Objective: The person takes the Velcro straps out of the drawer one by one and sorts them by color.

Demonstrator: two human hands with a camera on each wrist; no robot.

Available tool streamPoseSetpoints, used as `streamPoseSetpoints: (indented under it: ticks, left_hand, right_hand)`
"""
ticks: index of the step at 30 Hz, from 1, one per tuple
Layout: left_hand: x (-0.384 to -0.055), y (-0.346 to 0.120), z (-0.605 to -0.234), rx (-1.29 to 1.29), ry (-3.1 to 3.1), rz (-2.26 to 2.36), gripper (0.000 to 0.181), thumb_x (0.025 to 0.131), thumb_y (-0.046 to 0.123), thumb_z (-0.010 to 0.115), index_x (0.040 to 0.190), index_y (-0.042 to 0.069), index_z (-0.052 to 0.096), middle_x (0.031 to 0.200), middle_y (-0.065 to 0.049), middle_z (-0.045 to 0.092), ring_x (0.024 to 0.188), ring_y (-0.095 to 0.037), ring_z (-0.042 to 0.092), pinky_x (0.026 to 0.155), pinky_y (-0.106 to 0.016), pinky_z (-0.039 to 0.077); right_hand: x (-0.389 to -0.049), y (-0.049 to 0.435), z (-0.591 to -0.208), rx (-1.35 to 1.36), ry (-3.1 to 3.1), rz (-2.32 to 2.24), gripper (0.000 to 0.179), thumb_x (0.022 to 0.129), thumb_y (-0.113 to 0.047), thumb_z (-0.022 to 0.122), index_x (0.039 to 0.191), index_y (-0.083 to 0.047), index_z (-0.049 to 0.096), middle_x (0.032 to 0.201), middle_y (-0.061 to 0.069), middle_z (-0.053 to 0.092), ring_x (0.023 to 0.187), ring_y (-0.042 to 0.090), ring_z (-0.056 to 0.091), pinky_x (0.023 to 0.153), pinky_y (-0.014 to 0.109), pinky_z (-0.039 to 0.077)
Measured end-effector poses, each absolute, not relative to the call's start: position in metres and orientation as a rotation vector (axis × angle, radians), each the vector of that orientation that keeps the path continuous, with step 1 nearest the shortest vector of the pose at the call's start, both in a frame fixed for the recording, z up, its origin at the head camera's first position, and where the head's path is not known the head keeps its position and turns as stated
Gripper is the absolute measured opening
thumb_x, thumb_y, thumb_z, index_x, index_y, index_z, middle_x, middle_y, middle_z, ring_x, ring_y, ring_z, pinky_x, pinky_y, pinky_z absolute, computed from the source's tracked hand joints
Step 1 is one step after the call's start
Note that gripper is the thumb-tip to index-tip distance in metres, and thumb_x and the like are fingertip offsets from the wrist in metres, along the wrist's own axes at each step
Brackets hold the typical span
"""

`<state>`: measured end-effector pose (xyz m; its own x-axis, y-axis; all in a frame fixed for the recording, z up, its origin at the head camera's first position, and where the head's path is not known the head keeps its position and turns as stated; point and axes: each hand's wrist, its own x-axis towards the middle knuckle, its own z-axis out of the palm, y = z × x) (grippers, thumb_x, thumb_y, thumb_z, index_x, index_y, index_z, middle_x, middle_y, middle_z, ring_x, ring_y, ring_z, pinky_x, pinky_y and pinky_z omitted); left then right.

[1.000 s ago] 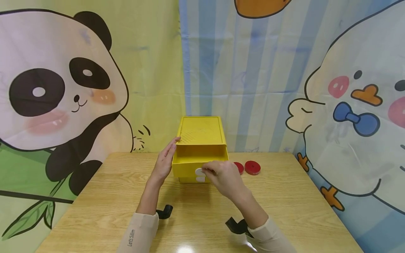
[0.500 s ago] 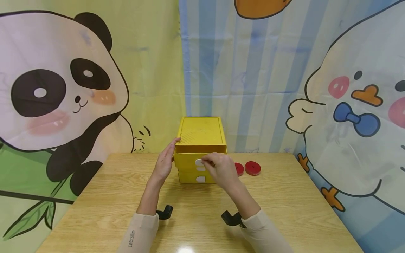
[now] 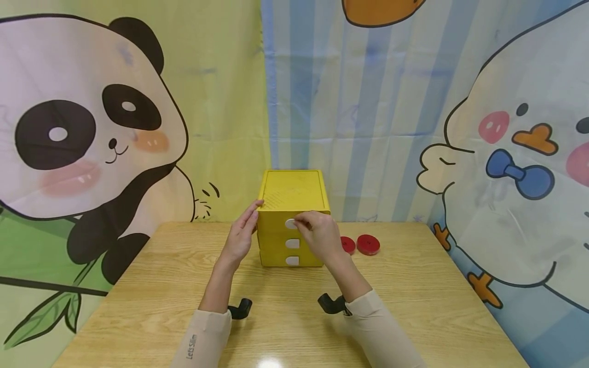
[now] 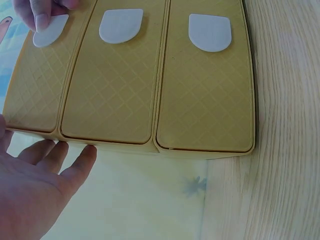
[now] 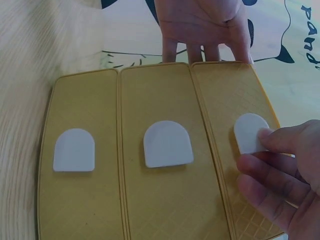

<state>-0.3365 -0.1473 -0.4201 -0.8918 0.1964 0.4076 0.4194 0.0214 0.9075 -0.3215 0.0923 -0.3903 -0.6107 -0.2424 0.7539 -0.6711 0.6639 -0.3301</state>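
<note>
The step in hand looks like the closing of the top drawer [image 3: 272,225] of a yellow three-drawer cabinet [image 3: 294,189], which stands at the centre of the frame toward the back of the wooden table [image 3: 152,296]. The step seems all but done: the drawer front sits flush with the two below. The right hand [image 3: 322,237] pinches the top drawer's white pull tab [image 5: 248,132] between thumb and fingers. The left hand [image 3: 240,236], left of centre, has its fingers extended and loose against the cabinet's left side, probably bracing it. The next move seems to call for little more than a light check that the drawer is home, then easing the pinch off the tab without dragging it out again.

One second ago the drawer stood well out, its inside showing; now that gap is gone and the right hand is higher in the frame. The left hand has stayed put, as have the two red discs [image 3: 368,245] right of centre
</note>
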Motion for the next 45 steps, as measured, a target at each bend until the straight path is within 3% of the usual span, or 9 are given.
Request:
streamPoseSetpoints:
  ticks: [3, 6, 10, 14, 25, 39, 45]
  left_hand:
    - [-0.337, -0.147, -0.421, -0.647, -2.119, -1.974, 0.048, 0.114, 0.042, 0.038, 0.158, 0.025, 0.045, 0.170, 0.005, 0.029, 0.143, -0.021, 0.038, 0.122, -0.057, 0.032]
    - [-0.338, -0.148, -0.423, -0.651, -2.123, -1.958, 0.048, 0.114, 0.041, 0.037, 0.159, 0.025, 0.045, 0.157, -0.007, 0.043, 0.135, -0.021, 0.041, 0.121, -0.056, 0.033]
    - [-0.338, -0.148, -0.423, -0.650, -2.133, -1.943, 0.047, 0.114, 0.041, 0.037, 0.159, 0.026, 0.045, 0.152, -0.006, 0.045, 0.131, -0.022, 0.043, 0.121, -0.055, 0.035]
    - [-0.338, -0.148, -0.422, -0.646, -2.140, -1.938, 0.048, 0.114, 0.043, 0.038, 0.158, 0.027, 0.045, 0.168, 0.006, 0.033, 0.145, -0.019, 0.039, 0.122, -0.055, 0.034]
    - [-0.337, -0.149, -0.423, -0.652, -2.157, -1.928, 0.048, 0.114, 0.043, 0.036, 0.159, 0.028, 0.043, 0.171, 0.007, 0.027, 0.158, -0.019, 0.023, 0.124, -0.057, 0.030]
    - [-0.338, -0.148, -0.422, -0.628, -2.153, -1.936, 0.047, 0.113, 0.045, 0.038, 0.157, 0.029, 0.046, 0.169, 0.008, 0.031, 0.152, -0.019, 0.035, 0.122, -0.056, 0.034]
    - [-0.338, -0.147, -0.421, -0.622, -2.133, -1.949, 0.047, 0.113, 0.044, 0.039, 0.156, 0.028, 0.047, 0.164, 0.001, 0.039, 0.140, -0.019, 0.042, 0.119, -0.055, 0.036]
  right_hand:
    - [-0.321, 0.093, -0.391, 0.702, -2.185, 0.798, 0.008, 0.089, -0.010, 0.083, 0.097, -0.008, 0.082, 0.091, 0.005, 0.080, 0.074, 0.017, 0.073, 0.070, 0.030, 0.062]
    - [-0.321, 0.094, -0.391, 0.714, -2.175, 0.811, 0.009, 0.089, -0.010, 0.083, 0.097, -0.008, 0.082, 0.091, 0.005, 0.080, 0.075, 0.017, 0.074, 0.070, 0.031, 0.063]
    - [-0.321, 0.096, -0.394, 0.730, -2.166, 0.854, 0.009, 0.090, -0.010, 0.082, 0.098, -0.007, 0.081, 0.091, 0.005, 0.080, 0.074, 0.017, 0.075, 0.070, 0.030, 0.063]
    - [-0.322, 0.099, -0.397, 0.717, -2.185, 0.931, 0.009, 0.092, -0.013, 0.081, 0.099, -0.007, 0.080, 0.090, 0.004, 0.081, 0.073, 0.015, 0.075, 0.068, 0.028, 0.062]
    - [-0.322, 0.104, -0.418, 0.678, -2.335, 0.959, 0.005, 0.089, -0.013, 0.084, 0.089, -0.009, 0.082, 0.083, 0.001, 0.079, 0.069, 0.013, 0.072, 0.065, 0.023, 0.060]
    - [-0.330, 0.098, -0.441, 0.730, -2.348, 0.924, 0.005, 0.087, -0.012, 0.086, 0.084, -0.011, 0.082, 0.079, 0.000, 0.078, 0.067, 0.011, 0.071, 0.061, 0.021, 0.056]
    - [-0.329, 0.099, -0.446, 0.730, -2.327, 0.918, 0.005, 0.089, -0.015, 0.085, 0.086, -0.011, 0.082, 0.080, -0.001, 0.079, 0.066, 0.010, 0.070, 0.061, 0.019, 0.056]
